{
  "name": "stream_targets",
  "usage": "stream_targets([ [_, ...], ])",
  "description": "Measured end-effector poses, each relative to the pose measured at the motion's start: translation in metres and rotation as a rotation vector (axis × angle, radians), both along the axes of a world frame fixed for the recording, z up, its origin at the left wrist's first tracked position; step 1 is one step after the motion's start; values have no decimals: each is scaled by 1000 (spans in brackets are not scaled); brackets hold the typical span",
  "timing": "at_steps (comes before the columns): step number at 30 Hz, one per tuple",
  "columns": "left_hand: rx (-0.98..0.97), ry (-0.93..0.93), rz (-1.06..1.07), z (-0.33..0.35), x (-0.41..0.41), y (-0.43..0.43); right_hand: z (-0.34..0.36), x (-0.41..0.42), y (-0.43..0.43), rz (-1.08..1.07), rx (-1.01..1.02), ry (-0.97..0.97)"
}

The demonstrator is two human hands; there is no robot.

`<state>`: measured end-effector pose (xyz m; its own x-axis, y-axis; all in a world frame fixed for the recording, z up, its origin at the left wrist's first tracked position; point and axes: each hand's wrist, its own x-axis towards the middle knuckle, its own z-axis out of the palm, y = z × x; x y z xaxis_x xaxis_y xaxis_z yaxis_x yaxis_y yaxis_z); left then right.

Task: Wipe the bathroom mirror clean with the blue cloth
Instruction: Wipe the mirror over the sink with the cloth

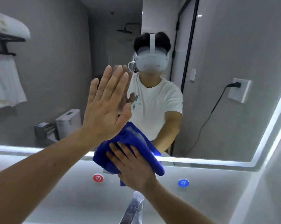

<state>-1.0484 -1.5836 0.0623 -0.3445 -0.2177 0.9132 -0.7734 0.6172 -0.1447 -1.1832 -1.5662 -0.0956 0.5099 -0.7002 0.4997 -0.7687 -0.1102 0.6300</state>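
Observation:
The bathroom mirror [55, 70] fills most of the view, with a lit strip along its bottom and right edges. My left hand [106, 104] lies flat against the glass, fingers straight and pointing up. Just below it, my right hand [133, 165] presses the crumpled blue cloth [133, 139] against the mirror's lower edge, fingers spread over the cloth. The cloth bunches out above and to the right of my fingers.
Below the mirror, the wall carries a round red button [98, 178] and a round blue button [183, 183]. A chrome tap [133, 209] rises at bottom centre. The mirror reflects a person with a headset, towels on a rack, a toilet and a wall socket.

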Motion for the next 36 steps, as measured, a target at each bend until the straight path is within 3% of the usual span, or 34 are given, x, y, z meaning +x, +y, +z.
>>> stream_targets([
  [4,-8,7,-43,7,-11,1,13,-39,10,68,-10,81],
  [14,1,-33,-107,-6,-87,16,4,-229,54,54,-193,-18],
  [20,-3,-90,-135,-15,-128,23,-13,-287,57,56,-430,-357],
  [25,26,-105,-152,-25,-154,30,-14,-306,61,29,-632,-908],
  [27,48,-113,-178,-31,-164,35,-11,-298,62,73,-658,-1031],
  [32,102,-122,-245,-45,-176,56,-44,-270,78,57,-544,-1232],
  [36,170,-121,-256,-61,-172,73,-92,-256,107,-46,-297,-1384],
])
